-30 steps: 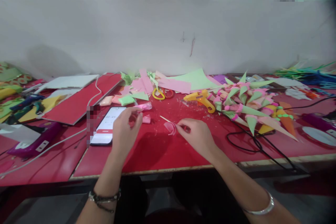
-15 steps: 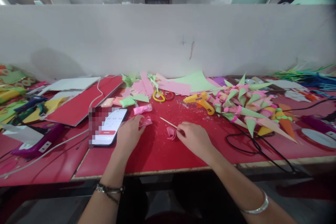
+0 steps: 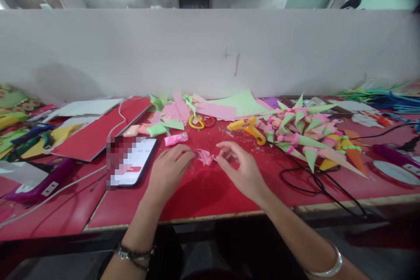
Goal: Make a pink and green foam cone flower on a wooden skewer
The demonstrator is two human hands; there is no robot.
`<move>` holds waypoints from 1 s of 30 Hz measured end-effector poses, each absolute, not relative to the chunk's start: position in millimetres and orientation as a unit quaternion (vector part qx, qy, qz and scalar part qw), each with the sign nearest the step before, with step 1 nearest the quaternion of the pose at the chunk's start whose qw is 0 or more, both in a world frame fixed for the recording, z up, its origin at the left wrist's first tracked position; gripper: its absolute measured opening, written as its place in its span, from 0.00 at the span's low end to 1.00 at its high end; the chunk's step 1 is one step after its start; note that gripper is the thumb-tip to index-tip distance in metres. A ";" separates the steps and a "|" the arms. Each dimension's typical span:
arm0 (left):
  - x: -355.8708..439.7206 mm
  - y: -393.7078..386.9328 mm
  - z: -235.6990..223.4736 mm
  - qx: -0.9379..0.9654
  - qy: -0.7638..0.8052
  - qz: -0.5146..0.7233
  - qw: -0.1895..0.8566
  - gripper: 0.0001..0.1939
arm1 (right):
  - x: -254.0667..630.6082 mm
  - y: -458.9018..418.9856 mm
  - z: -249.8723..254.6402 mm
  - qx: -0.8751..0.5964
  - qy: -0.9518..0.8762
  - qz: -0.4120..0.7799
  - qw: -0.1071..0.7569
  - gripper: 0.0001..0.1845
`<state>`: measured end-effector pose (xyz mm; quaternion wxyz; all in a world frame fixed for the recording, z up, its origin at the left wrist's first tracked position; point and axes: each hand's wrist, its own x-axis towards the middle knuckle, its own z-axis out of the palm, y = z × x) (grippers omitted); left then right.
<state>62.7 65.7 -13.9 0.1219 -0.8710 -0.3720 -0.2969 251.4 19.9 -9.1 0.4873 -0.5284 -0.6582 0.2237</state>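
Above the red tabletop [image 3: 210, 201], a crumpled, partly see-through pink plastic wrapper [image 3: 205, 157] stretches between my hands. My left hand [image 3: 172, 170] comes in palm down from the left, its fingertips closed on the wrapper's left end. From the other side my right hand [image 3: 241, 168] pinches the right end with thumb and fingers, its index finger arched above. The thin pale stick seen earlier does not show. Just beyond my left hand lies a shiny pink packet [image 3: 176, 138]. A phone with a timer [image 3: 139, 162] rests left of that hand.
Behind are a yellow glue gun [image 3: 247, 127], scissors with yellow and red handles [image 3: 197, 122] and paper scraps [image 3: 218, 110]. A heap of pink and green paper cones [image 3: 305, 131] and a black cable [image 3: 315, 183] lie right. A red board [image 3: 101, 131] and purple power strip [image 3: 42, 183] are left.
My left hand reached down to a pink piece on the table, took hold of it and moved right towards my right hand. The stick by my right hand has gone from sight.
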 end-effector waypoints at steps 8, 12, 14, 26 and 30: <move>68.9 52.8 -10.1 -0.877 -0.271 -0.330 0.222 0.11 | 252.3 17.3 -6.8 -0.476 -0.647 0.348 0.483 0.09; 71.0 50.6 -7.4 -0.875 -0.254 -0.341 0.230 0.11 | 253.7 17.8 -7.2 -0.493 -0.657 0.317 0.474 0.08; 70.9 50.2 -7.2 -0.874 -0.250 -0.345 0.233 0.09 | 254.9 18.0 -7.3 -0.493 -0.656 0.326 0.469 0.08; 68.9 49.9 -2.3 -0.866 -0.242 -0.352 0.260 0.12 | 263.6 21.5 -4.1 -0.469 -0.656 0.397 0.438 0.10; 68.5 51.6 -3.4 -0.866 -0.242 -0.354 0.258 0.12 | 263.6 20.6 -3.4 -0.473 -0.662 0.384 0.435 0.09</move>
